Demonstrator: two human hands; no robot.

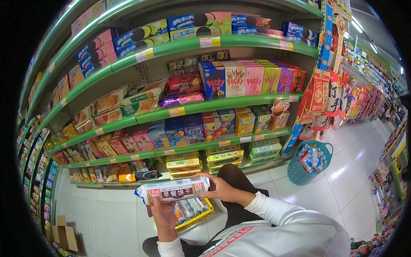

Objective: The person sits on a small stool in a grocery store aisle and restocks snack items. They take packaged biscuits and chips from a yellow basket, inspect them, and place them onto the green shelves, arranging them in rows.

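A long packet of breakfast biscuits (173,191) in white, brown and blue wrapping is held level between both hands. My left hand (162,212) grips it from below near its left end. My right hand (218,189) holds its right end, thumb in front and fingers behind. Under the packet, on the floor, a yellow crate (196,220) holds several more wrapped packets (189,208), partly hidden by my left hand and the held packet.
Green-edged shelves (179,111) with snack boxes and packets rise in front. A teal basket (297,168) of small packs stands by the shelf end at right. An open cardboard box (65,236) lies at lower left. Snack bags (318,93) hang from the shelf end.
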